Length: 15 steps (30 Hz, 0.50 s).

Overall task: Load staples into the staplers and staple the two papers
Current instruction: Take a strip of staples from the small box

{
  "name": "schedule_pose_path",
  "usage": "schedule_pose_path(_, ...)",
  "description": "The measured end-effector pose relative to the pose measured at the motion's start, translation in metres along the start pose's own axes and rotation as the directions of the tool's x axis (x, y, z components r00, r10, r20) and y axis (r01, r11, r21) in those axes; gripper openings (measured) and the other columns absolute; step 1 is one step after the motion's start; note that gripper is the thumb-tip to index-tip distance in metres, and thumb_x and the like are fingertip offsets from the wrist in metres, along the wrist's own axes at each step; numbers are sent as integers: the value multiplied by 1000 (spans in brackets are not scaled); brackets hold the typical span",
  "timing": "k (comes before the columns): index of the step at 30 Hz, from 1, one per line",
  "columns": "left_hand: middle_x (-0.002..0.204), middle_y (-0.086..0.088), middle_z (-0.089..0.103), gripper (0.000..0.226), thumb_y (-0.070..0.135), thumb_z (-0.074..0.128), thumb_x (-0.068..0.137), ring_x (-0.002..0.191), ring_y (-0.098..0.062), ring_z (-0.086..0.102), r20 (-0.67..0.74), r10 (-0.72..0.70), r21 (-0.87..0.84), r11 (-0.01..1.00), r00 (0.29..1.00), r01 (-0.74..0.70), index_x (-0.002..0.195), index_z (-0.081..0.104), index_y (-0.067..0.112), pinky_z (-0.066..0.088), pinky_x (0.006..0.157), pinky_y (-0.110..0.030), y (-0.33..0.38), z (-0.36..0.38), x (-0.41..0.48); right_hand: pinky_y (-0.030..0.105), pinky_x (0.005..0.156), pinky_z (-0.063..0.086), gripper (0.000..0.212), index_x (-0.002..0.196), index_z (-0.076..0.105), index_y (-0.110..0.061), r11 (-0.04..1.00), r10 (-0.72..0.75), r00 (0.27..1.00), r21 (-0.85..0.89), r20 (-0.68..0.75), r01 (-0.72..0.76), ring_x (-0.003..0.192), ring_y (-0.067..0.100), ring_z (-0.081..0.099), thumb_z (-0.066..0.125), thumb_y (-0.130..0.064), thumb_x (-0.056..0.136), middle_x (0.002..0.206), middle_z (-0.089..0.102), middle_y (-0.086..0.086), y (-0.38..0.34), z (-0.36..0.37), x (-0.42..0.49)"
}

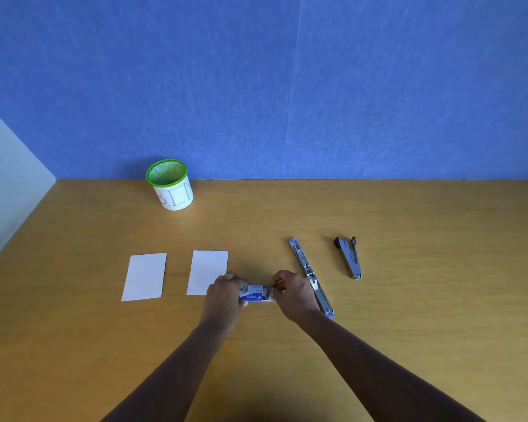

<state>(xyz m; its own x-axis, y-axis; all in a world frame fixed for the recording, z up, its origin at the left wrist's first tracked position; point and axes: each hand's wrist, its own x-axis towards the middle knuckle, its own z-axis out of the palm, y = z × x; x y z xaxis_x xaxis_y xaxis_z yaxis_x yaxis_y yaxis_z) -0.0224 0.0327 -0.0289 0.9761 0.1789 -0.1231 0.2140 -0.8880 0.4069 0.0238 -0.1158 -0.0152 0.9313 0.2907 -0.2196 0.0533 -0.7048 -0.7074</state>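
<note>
Contents of the blue staple box (254, 293) could not be made out, and the right hand (294, 295) covered part of the blue stapler (301, 261) lying opened flat. The left hand (225, 298) curled its grip round the box's left end; the right pinched its right end, low over the surface (73, 345), beside a paper (207, 269).

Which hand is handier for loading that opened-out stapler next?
Probably the right hand: it is at the staple box's open end, and the opened stapler lies beside it. The left hand grips the box.
</note>
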Motion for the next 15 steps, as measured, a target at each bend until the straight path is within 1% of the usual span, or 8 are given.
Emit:
schedule_pose_path(2, 116, 0, 58, 36, 13, 66, 82, 106, -16, 54, 2, -1, -2, 1000, 1000, 1, 117, 63, 16, 42, 85, -24, 0, 0, 0, 33, 81, 54, 19, 99, 65, -8, 1000, 14, 1000, 27, 23, -14, 93, 22, 64, 51, -5, 87, 97, 70, 9, 0, 0, 0)
schedule_pose_path(4, 117, 0, 58, 36, 13, 65, 82, 106, -16, 54, 5, -2, -4, 1000, 1000, 2, 118, 63, 16, 41, 85, -24, 0, 0, -1, 32, 79, 54, 17, 99, 64, -8, 998, 31, 999, 56, 18, -32, 93, 21, 64, 52, -6, 87, 97, 70, 8, 1, 0, 0)
schedule_pose_path(5, 116, 0, 57, 36, 13, 65, 82, 107, -16, 53, 8, -4, -4, 1000, 1000, 4, 118, 63, 17, 41, 86, -25, 0, 0, -1, 28, 76, 53, 16, 98, 64, -8, 997, 39, 999, 71, -7, -38, 92, 19, 64, 54, -7, 87, 96, 69, 6, 2, -1, -1)
schedule_pose_path(7, 117, 1, 57, 36, 15, 65, 82, 108, -16, 52, 10, -7, -3, 1000, 1000, 8, 118, 62, 17, 41, 86, -25, 1, 0, -1, 15, 66, 47, 13, 95, 65, -10, 995, 51, 996, 90, -72, -45, 89, 14, 63, 57, -7, 85, 93, 68, 2, 5, -3, -3)
schedule_pose_path(8, 117, 1, 57, 36, 15, 65, 82, 108, -16, 52, 9, -7, -3, 1000, 1000, 7, 118, 62, 17, 40, 86, -25, 1, -1, -1, 12, 63, 45, 13, 94, 65, -10, 995, 52, 995, 86, -89, -45, 87, 13, 63, 59, -7, 83, 92, 68, 1, 7, -4, -4)
schedule_pose_path(12, 116, -1, 57, 36, 15, 66, 82, 107, -17, 53, 11, -10, -26, 1000, 1000, 10, 118, 63, 15, 42, 86, -24, 2, 0, -1, 25, 72, 51, 14, 93, 67, -11, 998, 54, 998, 35, -33, -53, 86, 14, 63, 62, -8, 81, 93, 69, 0, 12, -5, -8)
schedule_pose_path(15, 115, -2, 58, 37, 15, 67, 81, 106, -17, 53, 12, -11, -35, 999, 1000, 11, 118, 63, 14, 42, 84, -23, 2, 0, -2, 24, 65, 48, 12, 93, 66, -12, 997, 78, 997, 30, -29, -77, 78, 11, 59, 62, -11, 81, 85, 65, -3, 13, -2, -8)
